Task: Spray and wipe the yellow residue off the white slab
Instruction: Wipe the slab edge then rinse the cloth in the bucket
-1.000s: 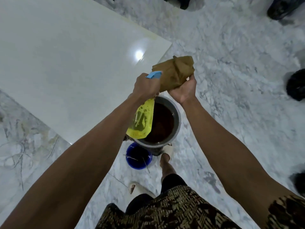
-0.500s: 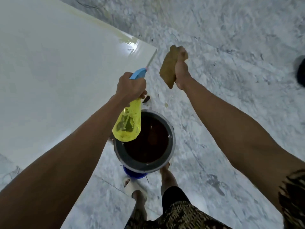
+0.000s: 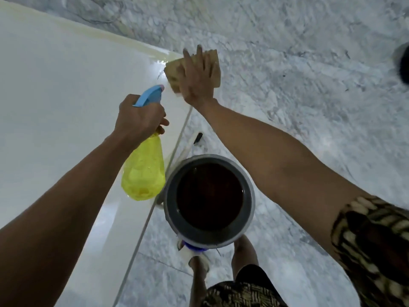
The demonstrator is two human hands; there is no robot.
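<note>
- One grey bucket (image 3: 209, 237) of dark brown liquid stands on the marble floor (image 3: 309, 85) just beside the long side edge of the white slab (image 3: 55, 107), below the right forearm.
- A blue container (image 3: 193, 246) shows only as a sliver under the bucket's near rim, next to the person's sandalled foot (image 3: 195, 259).
- A small dark object (image 3: 198, 138) lies on the floor near the slab's edge, between bucket and hands; what it is cannot be told.
- The slab carries a yellowish band (image 3: 124, 42) along its far edge, running to the far corner.
- The right hand (image 3: 198, 78) lies flat, fingers spread, pressing one tan sponge (image 3: 173, 73) onto that far corner; part of the sponge overhangs the edge.
- The left hand (image 3: 139, 120) grips the neck of one yellow spray bottle (image 3: 143, 169) with a blue trigger head, held over the slab near its side edge, nozzle pointing toward the sponge.
- The two hands are apart.
</note>
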